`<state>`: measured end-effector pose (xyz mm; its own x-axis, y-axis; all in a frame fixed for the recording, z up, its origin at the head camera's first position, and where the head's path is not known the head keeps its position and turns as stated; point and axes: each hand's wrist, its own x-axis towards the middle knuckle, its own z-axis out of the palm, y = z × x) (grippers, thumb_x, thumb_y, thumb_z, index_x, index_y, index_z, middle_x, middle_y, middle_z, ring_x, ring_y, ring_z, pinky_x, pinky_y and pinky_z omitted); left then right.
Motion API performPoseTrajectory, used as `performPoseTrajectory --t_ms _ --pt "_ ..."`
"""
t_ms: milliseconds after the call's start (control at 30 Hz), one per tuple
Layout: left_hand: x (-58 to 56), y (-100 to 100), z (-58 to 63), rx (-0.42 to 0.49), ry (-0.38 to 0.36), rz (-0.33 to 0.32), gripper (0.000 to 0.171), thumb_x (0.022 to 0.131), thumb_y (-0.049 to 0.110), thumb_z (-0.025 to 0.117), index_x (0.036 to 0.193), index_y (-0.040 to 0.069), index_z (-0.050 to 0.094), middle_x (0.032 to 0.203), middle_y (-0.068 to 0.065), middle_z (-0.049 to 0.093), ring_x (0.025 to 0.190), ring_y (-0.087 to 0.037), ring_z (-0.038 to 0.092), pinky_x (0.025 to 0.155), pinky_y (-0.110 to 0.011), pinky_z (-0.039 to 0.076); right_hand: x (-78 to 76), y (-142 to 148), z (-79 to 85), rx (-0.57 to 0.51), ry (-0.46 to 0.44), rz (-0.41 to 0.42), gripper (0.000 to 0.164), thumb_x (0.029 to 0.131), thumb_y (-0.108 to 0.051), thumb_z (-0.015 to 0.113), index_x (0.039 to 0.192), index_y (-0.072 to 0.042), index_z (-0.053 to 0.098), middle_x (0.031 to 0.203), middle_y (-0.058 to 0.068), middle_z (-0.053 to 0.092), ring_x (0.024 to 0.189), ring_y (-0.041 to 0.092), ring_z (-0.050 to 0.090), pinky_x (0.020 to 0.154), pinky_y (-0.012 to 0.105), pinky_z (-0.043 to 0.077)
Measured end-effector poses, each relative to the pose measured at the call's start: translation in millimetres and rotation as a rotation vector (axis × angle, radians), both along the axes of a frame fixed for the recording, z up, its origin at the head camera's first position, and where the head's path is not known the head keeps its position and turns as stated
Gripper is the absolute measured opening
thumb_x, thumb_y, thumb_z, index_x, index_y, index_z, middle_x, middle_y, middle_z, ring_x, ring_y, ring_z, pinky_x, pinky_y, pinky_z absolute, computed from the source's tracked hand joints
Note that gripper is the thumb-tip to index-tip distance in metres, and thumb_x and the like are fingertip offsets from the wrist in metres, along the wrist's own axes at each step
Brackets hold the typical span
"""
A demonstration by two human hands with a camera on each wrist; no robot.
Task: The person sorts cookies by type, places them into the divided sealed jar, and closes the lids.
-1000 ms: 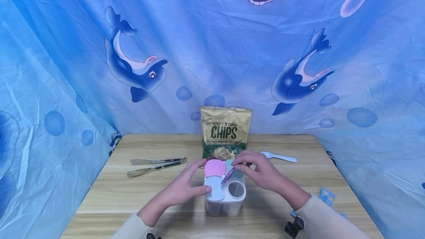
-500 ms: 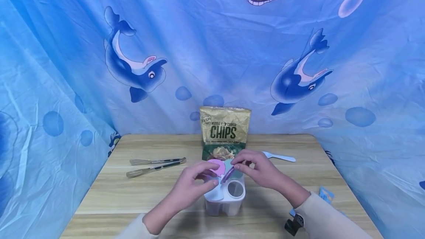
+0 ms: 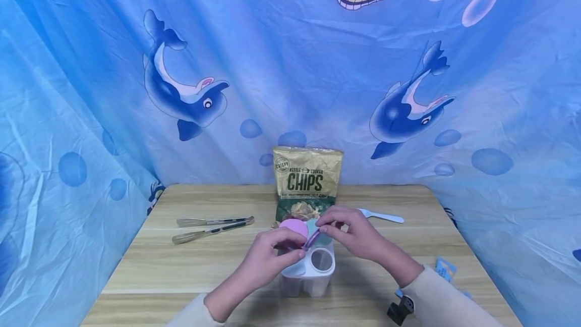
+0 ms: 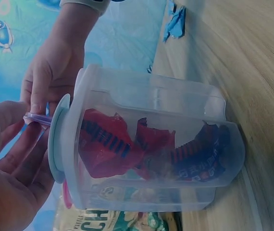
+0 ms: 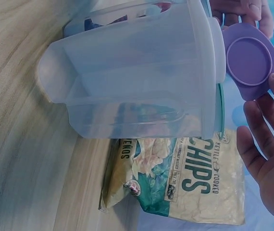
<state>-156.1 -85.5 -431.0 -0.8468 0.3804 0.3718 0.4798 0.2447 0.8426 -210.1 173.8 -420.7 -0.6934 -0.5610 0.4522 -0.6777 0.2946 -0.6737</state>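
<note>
Far left, the tongs (image 3: 213,231) lie with no hand on them. Now your left hand (image 3: 270,256): fingers curled, thumb and forefinger in close on the purple lid (image 5: 250,62), and that looks like a pinch. Below, the clear container (image 3: 304,285): pink lid (image 3: 292,225) over the far-left part, pale-blue lid (image 3: 296,269) over the near-left, and red packets (image 4: 105,144) and a dark-blue packet (image 4: 199,159) showing through that side, so I'd call that side loaded. Chips bag (image 3: 308,170) just behind. Here's the purple lid, tilted up above the container between your hands. Green lid (image 3: 324,240) on at far right; near right, the round opening (image 3: 322,260) is bare. Three covered, one uncovered! Your right hand (image 3: 356,233) has the lid too, thumb and fingertip nipped on its edge. Beyond, a white utensil (image 3: 383,215), then a blue wrapper (image 3: 446,268).
</note>
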Motion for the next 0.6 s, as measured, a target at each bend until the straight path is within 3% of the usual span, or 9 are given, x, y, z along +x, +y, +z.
performPoseTrajectory --t_ms 167,600 --pt "-0.2 2.2 -0.9 0.002 -0.025 0.03 0.017 0.088 0.018 0.081 0.105 0.017 0.077 0.099 0.002 0.077 0.085 -0.009 0.069 0.077 -0.026 0.06 0.8 -0.5 0.0 0.003 0.007 -0.011 0.014 0.099 -0.017 0.069 0.108 -0.024 0.076 0.105 -0.007 0.073 0.088 0.008 0.067 0.072 0.029 0.059" --pt "-1.6 3.9 -4.0 0.008 0.027 0.055 0.012 0.088 0.013 0.081 0.099 0.017 0.079 0.094 0.004 0.077 0.081 -0.006 0.07 0.074 -0.025 0.06 1.7 2.1 -0.3 0.002 -0.013 -0.012 0.014 0.099 -0.017 0.069 0.109 -0.024 0.075 0.107 -0.004 0.074 0.091 0.008 0.068 0.073 0.031 0.06"
